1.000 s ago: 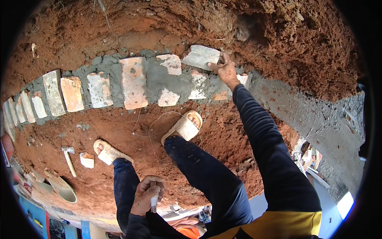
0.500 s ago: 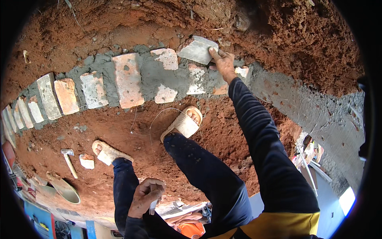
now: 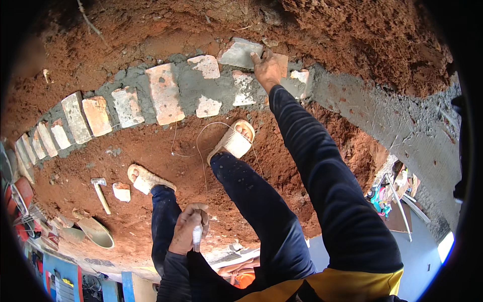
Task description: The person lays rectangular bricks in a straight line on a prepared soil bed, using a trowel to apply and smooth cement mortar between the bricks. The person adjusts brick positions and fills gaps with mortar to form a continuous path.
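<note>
One hand (image 3: pixel 267 69) touches the slab (image 3: pixel 240 53) edging bare mortar (image 3: pixel 224 82).

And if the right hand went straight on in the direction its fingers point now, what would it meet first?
Probably the red soil bank just beyond the right hand, though depth is unclear; the grey slab lies to its left.

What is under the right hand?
The right hand covers part of a grey slab; an orange brick shows on its right. What lies beneath the hand is hidden.
</note>
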